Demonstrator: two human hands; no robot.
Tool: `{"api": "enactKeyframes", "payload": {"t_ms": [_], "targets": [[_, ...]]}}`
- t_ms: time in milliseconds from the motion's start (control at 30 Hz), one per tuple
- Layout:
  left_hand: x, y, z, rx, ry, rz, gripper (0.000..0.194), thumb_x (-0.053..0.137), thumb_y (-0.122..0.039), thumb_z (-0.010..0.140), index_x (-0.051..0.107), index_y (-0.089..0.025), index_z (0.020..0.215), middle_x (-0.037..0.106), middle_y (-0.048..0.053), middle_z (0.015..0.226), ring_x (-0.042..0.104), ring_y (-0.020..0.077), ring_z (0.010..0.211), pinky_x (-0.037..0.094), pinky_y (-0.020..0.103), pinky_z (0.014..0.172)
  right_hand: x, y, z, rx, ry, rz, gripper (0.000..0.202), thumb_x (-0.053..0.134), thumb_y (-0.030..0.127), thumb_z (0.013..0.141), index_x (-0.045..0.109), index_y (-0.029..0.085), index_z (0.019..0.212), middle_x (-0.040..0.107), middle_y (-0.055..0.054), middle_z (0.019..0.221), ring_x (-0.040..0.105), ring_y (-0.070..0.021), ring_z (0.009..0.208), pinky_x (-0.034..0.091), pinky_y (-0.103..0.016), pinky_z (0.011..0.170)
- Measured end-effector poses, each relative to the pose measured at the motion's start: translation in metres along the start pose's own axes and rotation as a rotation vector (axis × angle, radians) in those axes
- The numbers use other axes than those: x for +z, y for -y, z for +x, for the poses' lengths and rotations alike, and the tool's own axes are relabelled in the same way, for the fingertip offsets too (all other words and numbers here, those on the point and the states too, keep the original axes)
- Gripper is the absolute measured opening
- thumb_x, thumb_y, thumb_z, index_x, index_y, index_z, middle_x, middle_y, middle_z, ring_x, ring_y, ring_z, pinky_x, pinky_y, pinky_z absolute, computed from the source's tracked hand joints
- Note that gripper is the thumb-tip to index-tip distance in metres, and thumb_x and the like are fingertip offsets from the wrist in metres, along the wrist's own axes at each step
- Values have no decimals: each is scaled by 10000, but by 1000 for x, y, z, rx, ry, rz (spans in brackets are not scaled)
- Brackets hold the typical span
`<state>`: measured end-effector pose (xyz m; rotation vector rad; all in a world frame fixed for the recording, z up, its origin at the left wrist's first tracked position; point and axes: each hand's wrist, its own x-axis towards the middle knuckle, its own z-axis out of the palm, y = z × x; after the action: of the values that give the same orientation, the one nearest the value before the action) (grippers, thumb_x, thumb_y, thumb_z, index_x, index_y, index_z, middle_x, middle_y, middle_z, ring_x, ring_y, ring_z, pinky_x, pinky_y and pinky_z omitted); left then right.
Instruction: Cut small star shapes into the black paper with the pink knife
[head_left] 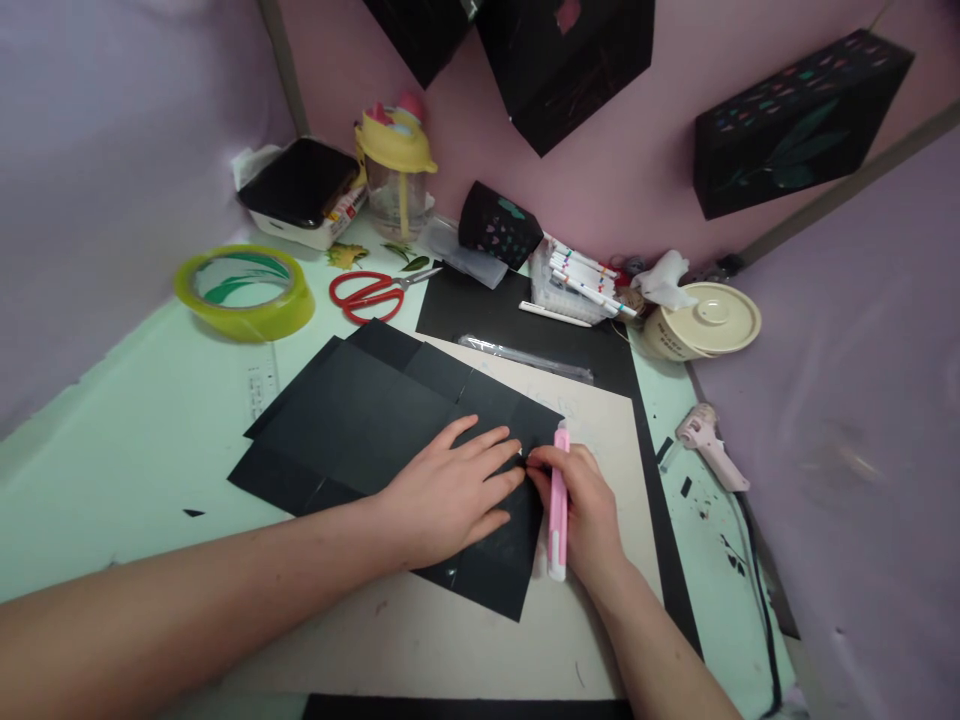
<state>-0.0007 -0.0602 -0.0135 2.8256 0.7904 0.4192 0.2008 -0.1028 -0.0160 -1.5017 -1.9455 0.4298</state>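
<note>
My left hand lies flat with fingers spread on a black cardboard piece with flaps and crease lines. Close to those fingertips, my right hand is closed around a pink box cutter, which stands nearly upright with its white end toward me. The thumb and forefinger of that hand pinch at the cardboard's right edge; whether they grip it is hard to see. Beneath the cardboard is a pale board, resting on a larger black sheet.
Beyond the cardboard are red-handled scissors, a yellow tape roll and a clear tube. Marker pens, a lidded bottle and a cream pot stand at the back. A glue gun lies right. Black boxes hang above.
</note>
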Motion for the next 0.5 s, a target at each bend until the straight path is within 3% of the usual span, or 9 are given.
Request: {"api": "enactKeyframes", "payload": {"t_ms": [367, 433, 500], "targets": [[0, 0, 0, 1, 0, -10, 353, 517, -424, 927, 600, -204, 1190, 541, 73, 1365, 399, 260, 1341, 140, 458, 1127, 0, 4, -1, 35, 2, 21, 154, 496, 141, 927, 603, 246, 964, 601, -17, 831, 565, -179, 780, 441, -300, 672], [0, 0, 0, 1, -3, -13, 367, 511, -426, 931, 586, -209, 1217, 535, 72, 1373, 394, 259, 1345, 145, 458, 1126, -1, 3, -1, 58, -96, 60, 112, 527, 173, 916, 609, 242, 952, 612, -25, 847, 586, -183, 781, 464, -310, 682], [0, 0, -1, -4, -8, -19, 378, 510, -425, 932, 572, -220, 1244, 530, 67, 1380, 390, 255, 1348, 151, 453, 1126, -4, 0, 0, 101, -302, 86, 60, 584, 212, 889, 605, 231, 941, 621, -32, 863, 600, -184, 778, 485, -324, 708]]}}
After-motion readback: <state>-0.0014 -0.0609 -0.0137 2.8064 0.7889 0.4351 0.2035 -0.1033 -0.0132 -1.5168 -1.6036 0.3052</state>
